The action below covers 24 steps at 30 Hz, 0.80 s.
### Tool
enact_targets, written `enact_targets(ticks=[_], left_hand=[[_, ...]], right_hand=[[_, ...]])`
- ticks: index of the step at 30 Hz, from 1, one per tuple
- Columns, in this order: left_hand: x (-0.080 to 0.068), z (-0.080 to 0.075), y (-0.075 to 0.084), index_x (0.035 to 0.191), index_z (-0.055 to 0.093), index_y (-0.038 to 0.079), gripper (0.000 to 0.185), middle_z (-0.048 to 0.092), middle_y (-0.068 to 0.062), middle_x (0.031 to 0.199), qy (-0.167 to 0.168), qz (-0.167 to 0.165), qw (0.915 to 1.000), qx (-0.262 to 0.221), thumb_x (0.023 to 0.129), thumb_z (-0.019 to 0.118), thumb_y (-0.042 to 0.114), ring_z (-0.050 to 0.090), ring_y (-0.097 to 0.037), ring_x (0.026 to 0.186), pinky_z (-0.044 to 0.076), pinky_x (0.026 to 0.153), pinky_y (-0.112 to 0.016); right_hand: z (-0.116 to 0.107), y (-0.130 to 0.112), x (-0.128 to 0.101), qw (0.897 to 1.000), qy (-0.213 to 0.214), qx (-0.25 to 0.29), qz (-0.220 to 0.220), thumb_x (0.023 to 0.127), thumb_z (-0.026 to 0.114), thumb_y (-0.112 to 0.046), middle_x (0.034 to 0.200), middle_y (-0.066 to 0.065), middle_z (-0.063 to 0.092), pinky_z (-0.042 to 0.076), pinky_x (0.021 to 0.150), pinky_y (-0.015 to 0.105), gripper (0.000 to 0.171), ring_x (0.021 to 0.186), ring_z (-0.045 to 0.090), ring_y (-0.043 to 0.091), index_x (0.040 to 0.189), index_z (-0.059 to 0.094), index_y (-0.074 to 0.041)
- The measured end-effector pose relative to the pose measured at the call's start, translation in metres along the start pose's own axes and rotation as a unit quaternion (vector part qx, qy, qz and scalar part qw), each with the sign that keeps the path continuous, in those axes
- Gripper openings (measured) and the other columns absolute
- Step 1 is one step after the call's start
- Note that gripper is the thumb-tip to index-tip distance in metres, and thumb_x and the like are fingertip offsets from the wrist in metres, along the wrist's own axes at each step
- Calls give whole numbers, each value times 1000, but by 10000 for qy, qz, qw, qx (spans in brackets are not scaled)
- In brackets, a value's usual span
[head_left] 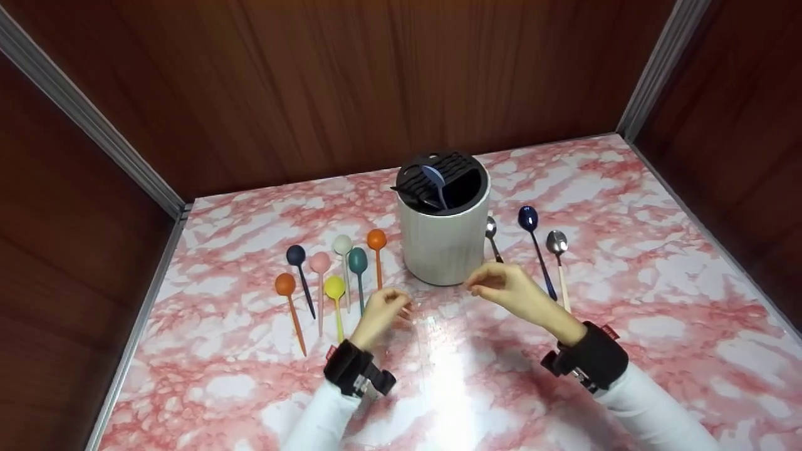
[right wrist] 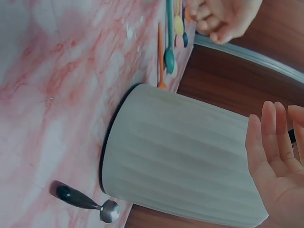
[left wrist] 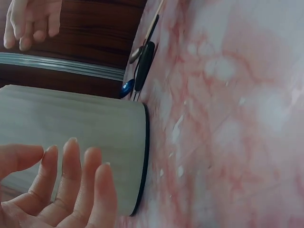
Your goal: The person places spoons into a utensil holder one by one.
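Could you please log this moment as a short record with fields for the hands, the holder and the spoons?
left hand: open, holding nothing, near the holder
right hand: open, holding nothing, beside the holder
holder: white, upright, black insert, one spoon inside
coloured spoons: seven, flat, left of holder
other spoons: three, flat, right of holder

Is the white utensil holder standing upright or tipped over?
Upright: the white utensil holder stands on its base on the marble table, black insert facing up.

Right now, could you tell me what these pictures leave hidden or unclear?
- Head view: the blue spoon in the white holder; its handle sinks below the black insert.
- Head view: the black-handled spoon; its handle runs behind the right hand.
- Left wrist view: the holder's top, cut off by the frame edge.
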State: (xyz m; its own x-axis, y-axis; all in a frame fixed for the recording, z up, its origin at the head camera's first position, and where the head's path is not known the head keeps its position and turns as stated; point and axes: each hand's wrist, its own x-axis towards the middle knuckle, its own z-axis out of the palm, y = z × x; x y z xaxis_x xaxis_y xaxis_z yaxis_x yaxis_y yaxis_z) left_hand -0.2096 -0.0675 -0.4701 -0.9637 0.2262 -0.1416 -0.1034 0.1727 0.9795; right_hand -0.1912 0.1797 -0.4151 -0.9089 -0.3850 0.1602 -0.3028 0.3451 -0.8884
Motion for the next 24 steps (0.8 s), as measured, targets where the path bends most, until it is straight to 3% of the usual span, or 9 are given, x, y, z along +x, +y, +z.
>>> enact_targets(ticks=[7,13,16,20,23,24], left_hand=[[21,-9,13,95,58,-12,21,63,-16,79,236,-236,9990,295,87,50,6,60,-17,60,58,63,-34],[43,-18,18,89,61,-7,17,66,-21,79,576,-328,9925,1025,85,51,6,63,-24,59,55,51,-30],[53,-23,19,87,62,-5,15,67,-22,79,774,-315,9875,1337,84,53,7,61,-20,52,52,46,-25],[65,-29,19,87,59,-4,14,67,-20,74,954,-554,9824,1508,84,54,8,49,-8,39,48,39,-21],[75,-36,13,82,61,-2,14,68,-15,66,1123,-323,9786,1691,81,56,11,53,-9,38,49,40,-24],[85,-40,0,77,61,0,13,67,-11,62,1261,-110,9756,1792,79,56,12,54,-9,40,48,41,-23]], right_hand=[[-1,2,-10,9998,28,149,139,86,60,-4,99,24,64,52,81,15,19,89,65,9,99,62,10],[-3,7,-21,9991,151,291,276,87,60,-4,97,24,64,52,79,16,19,87,66,10,99,61,10],[-5,10,-25,9986,187,380,329,87,60,-5,96,24,63,53,77,16,19,85,65,8,99,61,10],[-7,14,-30,9979,204,505,361,88,59,-5,94,25,63,54,75,17,20,81,64,4,99,60,12],[-9,16,-34,9974,214,586,350,88,58,-4,93,25,63,55,75,19,19,80,64,2,99,60,12],[-9,17,-35,9973,225,602,349,88,58,-4,93,25,63,55,75,19,19,80,64,2,99,60,12]])
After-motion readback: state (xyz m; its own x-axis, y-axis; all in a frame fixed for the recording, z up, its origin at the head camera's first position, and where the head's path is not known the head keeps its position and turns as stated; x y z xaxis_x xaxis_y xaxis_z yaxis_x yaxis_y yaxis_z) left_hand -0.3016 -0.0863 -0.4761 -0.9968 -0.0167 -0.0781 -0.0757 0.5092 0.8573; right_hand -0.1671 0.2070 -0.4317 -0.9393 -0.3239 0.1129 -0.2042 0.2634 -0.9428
